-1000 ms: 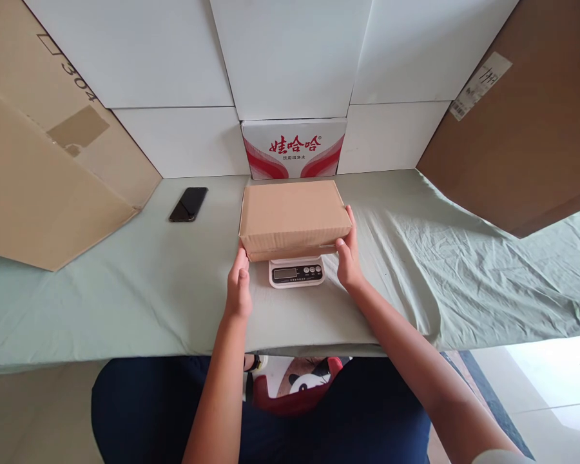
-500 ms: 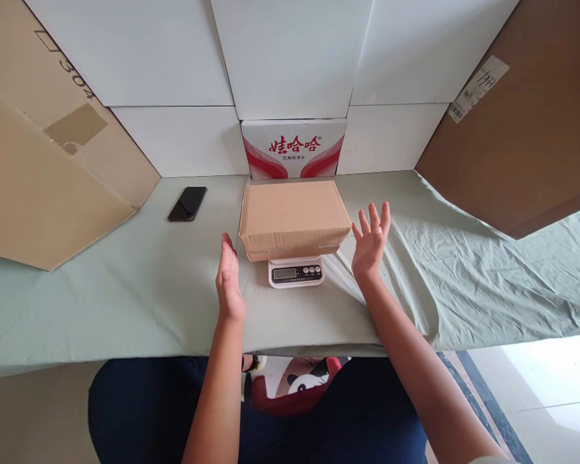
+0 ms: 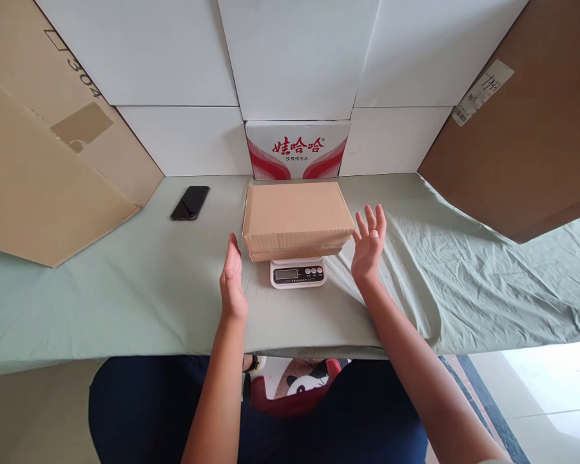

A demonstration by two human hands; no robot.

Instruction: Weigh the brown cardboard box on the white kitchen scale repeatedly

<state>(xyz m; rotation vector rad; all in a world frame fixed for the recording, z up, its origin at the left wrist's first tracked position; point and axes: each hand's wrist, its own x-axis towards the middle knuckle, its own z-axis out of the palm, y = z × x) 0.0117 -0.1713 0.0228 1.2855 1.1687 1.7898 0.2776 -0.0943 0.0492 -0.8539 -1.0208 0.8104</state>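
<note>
Box: plain brown cardboard box (image 3: 297,216), closed, lying flat on the white scale (image 3: 298,273); it overhangs the platform on both sides, only the display strip shows in front.
Location: middle of the counter (image 3: 125,303), on the green cloth, just in front of a red-and-white printed carton (image 3: 297,148).
Left hand: left hand (image 3: 232,283) open, palm turned inward, fingers together, just beside the box's left front corner; holds nothing.
Right hand: right hand (image 3: 368,245) open, fingers spread, just off the right edge; no contact.
Handling (judgement): corrugated walls, likely stiff and dry, not slippery; weight unknown, display unreadable.
Hold points (judgement): the two short end faces, palms flat, low near the bottom edge; balance on the small platform looks easy to upset.
Nearby: black phone (image 3: 190,202), well apart, left.
</note>
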